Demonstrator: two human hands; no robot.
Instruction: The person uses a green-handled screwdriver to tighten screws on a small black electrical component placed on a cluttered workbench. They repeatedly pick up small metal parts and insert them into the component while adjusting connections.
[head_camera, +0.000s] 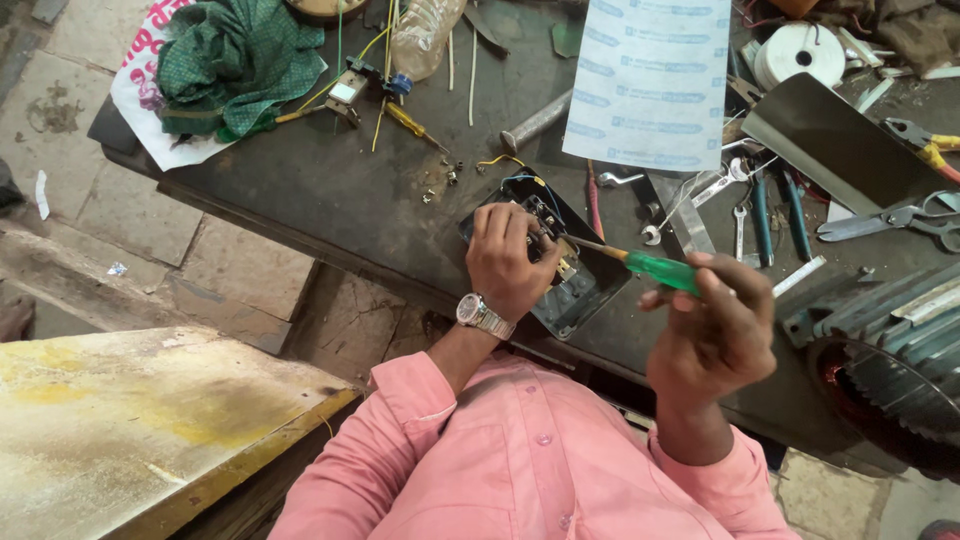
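My left hand (508, 258), with a metal wristwatch, presses down on a dark electrical switch box (568, 285) lying open at the near edge of the black workbench (330, 190). Wires and small metal parts show inside the box. My right hand (712, 335) grips a green-handled screwdriver (655, 268); its shaft points left into the box, beside my left fingers.
A green cloth (235, 55), a plastic bottle (420, 35), a yellow-handled screwdriver (412, 122) and loose screws (445, 178) lie at the back left. A white sheet (650, 80), tape roll (798, 52), spanners, pliers and scissors (900, 218) crowd the right. A finned motor (880, 350) sits near right.
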